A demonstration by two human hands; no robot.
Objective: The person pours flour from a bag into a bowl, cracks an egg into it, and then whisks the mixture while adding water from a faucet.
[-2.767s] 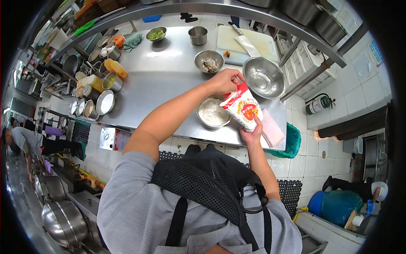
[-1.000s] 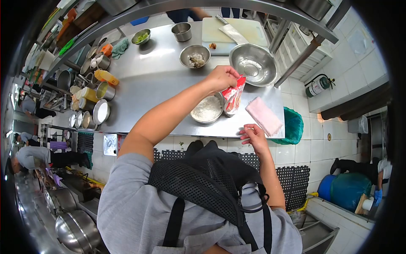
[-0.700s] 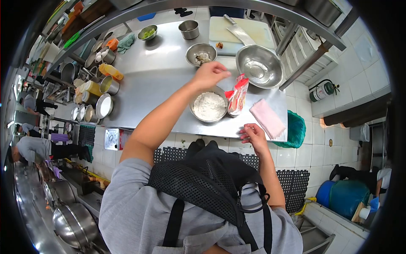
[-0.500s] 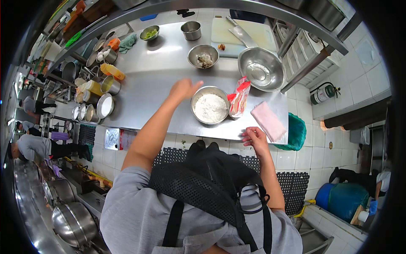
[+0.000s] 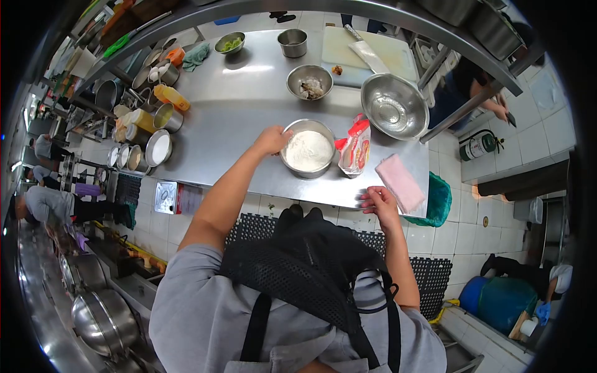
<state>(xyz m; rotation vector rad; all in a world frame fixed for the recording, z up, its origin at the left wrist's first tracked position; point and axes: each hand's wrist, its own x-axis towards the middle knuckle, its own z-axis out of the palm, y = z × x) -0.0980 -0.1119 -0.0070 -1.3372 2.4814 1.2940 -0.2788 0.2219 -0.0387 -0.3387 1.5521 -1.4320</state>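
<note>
Head view: steel bowl of white powder set on the counter, red-and-white bag just beside it. The bowl's left rim is grasped by the left grip; by the right grip, loosely curled near the pink cloth, nothing is held. Step in hand, as judged: bowl being steadied. For any shift, a firm rim hold and level carriage would be called for, the powder looking loose.

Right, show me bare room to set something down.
The widest bare patch of silver steel worktop lies between yellow plastic bottles and the left hand on a round steel bowl of white powder. The right end's crowded: red-and-white bag, folded pink cloth, wide steel bowl.
</note>
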